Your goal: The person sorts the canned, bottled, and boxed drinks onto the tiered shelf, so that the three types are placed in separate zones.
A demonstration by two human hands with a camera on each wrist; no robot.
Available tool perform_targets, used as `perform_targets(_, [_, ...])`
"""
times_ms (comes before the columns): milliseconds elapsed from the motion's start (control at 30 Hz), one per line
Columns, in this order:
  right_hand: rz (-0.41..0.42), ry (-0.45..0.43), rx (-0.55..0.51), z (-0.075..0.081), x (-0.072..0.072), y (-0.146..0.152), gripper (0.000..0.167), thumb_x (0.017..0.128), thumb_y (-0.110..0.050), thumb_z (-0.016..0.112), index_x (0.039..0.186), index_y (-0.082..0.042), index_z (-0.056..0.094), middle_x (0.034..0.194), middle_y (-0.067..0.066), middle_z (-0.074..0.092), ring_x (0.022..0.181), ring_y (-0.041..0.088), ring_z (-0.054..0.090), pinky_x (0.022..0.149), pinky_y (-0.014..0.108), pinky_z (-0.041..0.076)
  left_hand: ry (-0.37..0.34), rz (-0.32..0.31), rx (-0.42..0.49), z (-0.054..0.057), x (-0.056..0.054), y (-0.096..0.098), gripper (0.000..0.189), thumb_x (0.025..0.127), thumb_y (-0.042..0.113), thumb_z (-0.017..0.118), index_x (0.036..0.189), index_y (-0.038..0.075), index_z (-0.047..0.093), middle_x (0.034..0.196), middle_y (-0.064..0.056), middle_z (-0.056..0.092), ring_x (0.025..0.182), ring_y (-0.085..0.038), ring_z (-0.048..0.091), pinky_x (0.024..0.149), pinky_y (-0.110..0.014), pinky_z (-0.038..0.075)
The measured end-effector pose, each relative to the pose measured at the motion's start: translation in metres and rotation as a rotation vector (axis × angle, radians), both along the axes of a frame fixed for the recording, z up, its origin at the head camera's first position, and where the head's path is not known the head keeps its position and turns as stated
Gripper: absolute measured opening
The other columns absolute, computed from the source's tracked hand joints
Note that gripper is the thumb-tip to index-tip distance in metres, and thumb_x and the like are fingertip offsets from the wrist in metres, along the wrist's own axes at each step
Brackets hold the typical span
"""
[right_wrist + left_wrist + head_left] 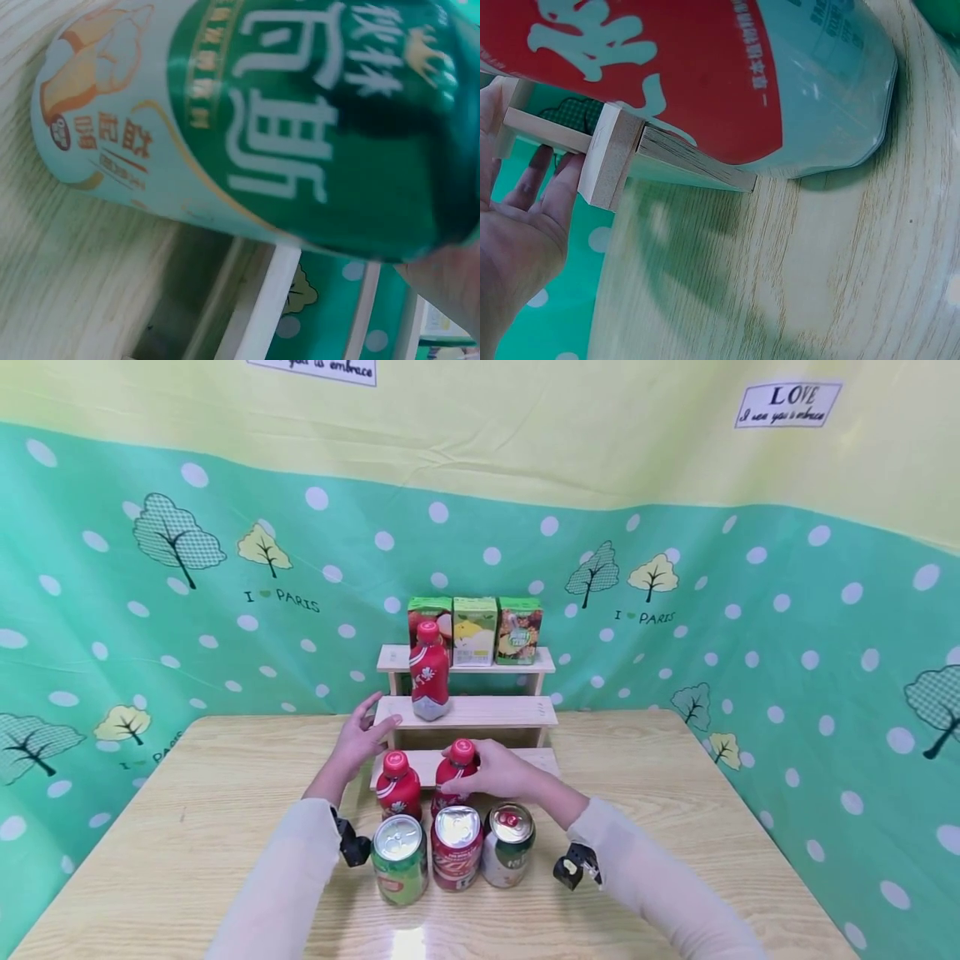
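My right hand [498, 770] grips a red-capped plastic bottle [462, 750] from its right side, just behind the cans. In the right wrist view a green and white can [247, 112] hides most of that hand. My left hand [356, 745] holds the left end of a wooden three-step rack [495, 711], thumb over the middle step and fingers at its side. Beside that hand, a second red bottle [398, 785] stands in front of the rack and fills the top of the left wrist view. A third red bottle [430, 677] stands upright on the middle step.
Three juice cartons [474, 631] stand side by side on the top step. On the table [247, 810], nearest me, are a green can [400, 864], a red can [457, 852] and the green and white can [508, 847]. A patterned cloth [315, 610] hangs behind.
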State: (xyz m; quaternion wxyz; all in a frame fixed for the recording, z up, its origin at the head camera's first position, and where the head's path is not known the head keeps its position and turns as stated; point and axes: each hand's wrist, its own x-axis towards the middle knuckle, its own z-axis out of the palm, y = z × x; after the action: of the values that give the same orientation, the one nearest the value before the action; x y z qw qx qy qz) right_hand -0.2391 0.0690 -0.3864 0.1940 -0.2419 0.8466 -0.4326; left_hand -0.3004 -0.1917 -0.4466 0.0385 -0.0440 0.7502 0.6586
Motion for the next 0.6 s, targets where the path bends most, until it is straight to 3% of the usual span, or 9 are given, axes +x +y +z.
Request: perform_targets(600, [-0.122, -0.002, -0.067, 0.018, -0.001, 0.019, 0.049, 0.075, -0.038, 0.077, 0.118, -0.023, 0.059, 0.109, -0.003, 0.066, 0.1, 0.014, 0.062, 0.084, 0.031, 0.056, 0.0, 0.0, -0.007, 0.0, 0.001, 0.0, 0.082, 0.085, 0.044, 0.064, 0.15, 0.03, 0.016, 0.154, -0.023, 0.015, 0.136, -0.042, 0.032, 0.103, -0.054, 0.04])
